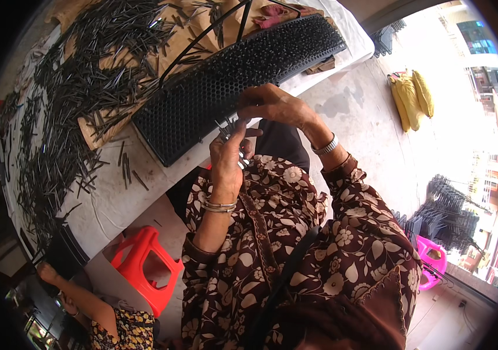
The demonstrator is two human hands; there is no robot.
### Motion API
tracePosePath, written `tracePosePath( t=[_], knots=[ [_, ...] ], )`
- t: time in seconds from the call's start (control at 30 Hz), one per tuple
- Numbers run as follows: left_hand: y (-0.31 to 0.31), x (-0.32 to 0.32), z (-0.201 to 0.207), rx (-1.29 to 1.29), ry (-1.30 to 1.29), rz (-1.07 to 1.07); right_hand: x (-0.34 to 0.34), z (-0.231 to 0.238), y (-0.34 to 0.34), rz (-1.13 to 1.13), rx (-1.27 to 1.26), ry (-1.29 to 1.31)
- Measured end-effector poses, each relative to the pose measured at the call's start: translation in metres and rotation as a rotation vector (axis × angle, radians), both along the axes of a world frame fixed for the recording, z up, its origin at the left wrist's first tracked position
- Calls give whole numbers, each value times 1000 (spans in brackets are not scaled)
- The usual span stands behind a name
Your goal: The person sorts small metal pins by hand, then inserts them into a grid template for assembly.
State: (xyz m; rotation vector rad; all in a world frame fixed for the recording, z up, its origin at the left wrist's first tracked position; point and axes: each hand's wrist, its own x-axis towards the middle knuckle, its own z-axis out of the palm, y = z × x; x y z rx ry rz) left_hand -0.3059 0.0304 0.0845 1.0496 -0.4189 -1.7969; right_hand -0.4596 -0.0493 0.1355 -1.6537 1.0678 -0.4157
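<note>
My left hand (pixel 228 157) is closed around a small bunch of thin metal sticks (pixel 224 128), whose dark tips stick up past the fingers and whose shiny ends show lower down. Just above it, my right hand (pixel 275 106) bends over the near edge of a long black perforated rack (pixel 185 114). Its fingers are curled together, and whatever they pinch is hidden. Round holes fill the left part of the rack; toward the right end the surface is dotted with glints, perhaps stick ends. A thin black metal frame (pixel 202 36) stands up from behind the rack.
Loose dark sticks (pixel 86 87) lie heaped over brown cardboard on the white-covered table (pixel 109 213). A red stool (pixel 150 268) stands below it. At lower left, another person's arm (pixel 88 306) reaches to a black rack. Yellow sacks (pixel 410 99) and stacked black frames (pixel 447 207) sit at right.
</note>
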Motion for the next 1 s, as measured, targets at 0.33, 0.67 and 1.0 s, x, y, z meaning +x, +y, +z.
tracePosePath(
  t=[0.33,0.67,1.0],
  knots=[
    [-2,6,-8,7,-88,-47,3,-1,-5,-459,-617,119],
    [-7,7,-11,140,156,-43,7,-39,-15,-557,-853,158],
    [-5,5,-1,101,152,-71,1,-41,-20,-412,-867,274]
  ],
)
